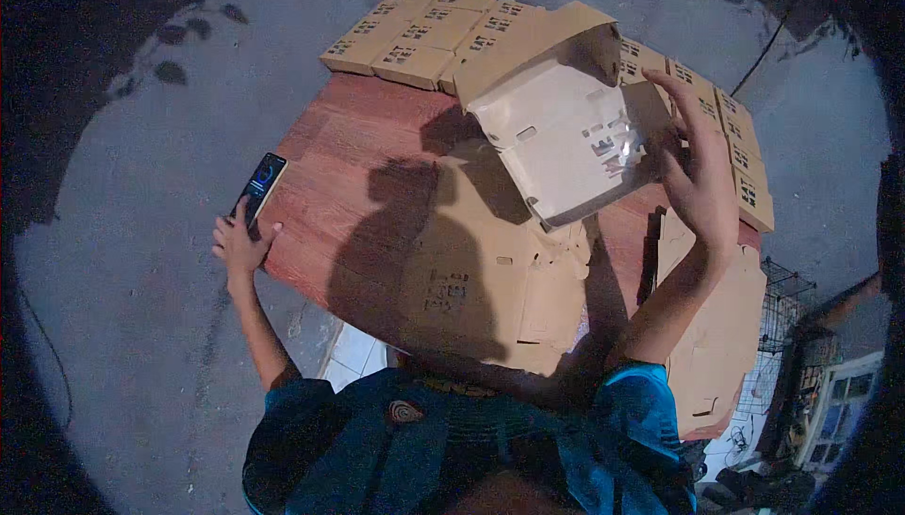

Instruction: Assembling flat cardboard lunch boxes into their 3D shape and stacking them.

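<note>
Far left of the open box point(542, 152), the left hand point(243, 244) spreads its fingers, one touching the phone point(268, 174) at the worktop's edge. Bare red worktop point(349, 138) runs boxward. Closed boxes point(415, 39) sit behind-left, contents hidden; a flat blank point(471, 303) lies in front. The box tilts, pale inside showing, right hand point(702, 176) gripping its right wall; rightward, cardboard sheets point(712, 345) and more closed boxes point(743, 152) crowd the edge.

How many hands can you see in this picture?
2: the left hand is at the left edge of the table, touching the phone; the right hand holds the open cardboard box by its right side. No other hands show.
</note>
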### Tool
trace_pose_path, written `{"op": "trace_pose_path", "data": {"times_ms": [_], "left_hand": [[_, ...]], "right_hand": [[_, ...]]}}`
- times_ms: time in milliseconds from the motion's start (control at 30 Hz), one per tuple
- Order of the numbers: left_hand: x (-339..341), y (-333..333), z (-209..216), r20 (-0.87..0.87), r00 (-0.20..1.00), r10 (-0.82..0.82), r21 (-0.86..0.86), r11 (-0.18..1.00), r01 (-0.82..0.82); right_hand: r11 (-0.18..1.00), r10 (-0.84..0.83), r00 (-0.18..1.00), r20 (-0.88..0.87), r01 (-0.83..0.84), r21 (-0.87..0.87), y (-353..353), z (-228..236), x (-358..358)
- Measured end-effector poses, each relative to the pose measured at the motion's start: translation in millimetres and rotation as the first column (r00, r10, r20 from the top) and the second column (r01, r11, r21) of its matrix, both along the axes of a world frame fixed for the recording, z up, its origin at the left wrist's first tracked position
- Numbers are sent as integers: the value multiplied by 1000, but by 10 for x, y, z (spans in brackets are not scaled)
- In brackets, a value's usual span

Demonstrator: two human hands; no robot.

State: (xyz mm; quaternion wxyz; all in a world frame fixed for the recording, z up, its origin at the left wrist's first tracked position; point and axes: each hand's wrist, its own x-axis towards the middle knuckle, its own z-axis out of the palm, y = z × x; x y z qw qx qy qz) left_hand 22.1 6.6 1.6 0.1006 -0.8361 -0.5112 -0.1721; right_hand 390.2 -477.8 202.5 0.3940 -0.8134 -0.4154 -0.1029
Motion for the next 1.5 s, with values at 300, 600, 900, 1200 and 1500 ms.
{"op": "trace_pose_path", "data": {"times_ms": [300,600,900,1200,1500], "left_hand": [[78,37,168,-127,991,51,-227,971,-79],[137,215,284,-166,986,7,-365,929,-68],[120,227,269,-176,984,34,-401,910,-103],[-357,161,-183,152,978,145,-64,989,-137],[-418,198,-215,145,983,111,-53,993,-105]], "right_hand": [[985,107,994,-12,-104,138,-32,-8,-96],[992,75,993,-87,-65,104,-108,13,-123],[996,63,998,-19,-61,68,-118,-29,-65],[992,66,998,-6,-64,111,-76,-51,-63],[998,48,998,-29,-46,44,-91,-62,-46]]}}
